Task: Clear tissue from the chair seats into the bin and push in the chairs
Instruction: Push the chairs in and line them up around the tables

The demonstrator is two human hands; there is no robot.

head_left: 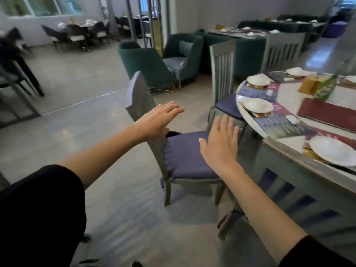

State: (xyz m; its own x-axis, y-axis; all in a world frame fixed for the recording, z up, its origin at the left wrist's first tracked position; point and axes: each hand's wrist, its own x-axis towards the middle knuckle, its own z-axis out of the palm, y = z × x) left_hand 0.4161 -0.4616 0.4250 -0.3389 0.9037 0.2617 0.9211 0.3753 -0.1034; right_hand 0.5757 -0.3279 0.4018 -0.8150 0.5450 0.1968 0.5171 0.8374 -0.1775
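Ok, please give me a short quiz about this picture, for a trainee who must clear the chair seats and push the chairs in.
1. True or false: a tissue lies on the purple cushion of the near chair.
2. Choose one. The fingers of the left hand and the right hand are: A) curled round the chair back; B) straight, holding nothing; C) pinching a napkin.
3. Fill in with "under" or "outside": the near chair's seat stands ___ the table.

Key: 1 false; 2 B; 3 outside.
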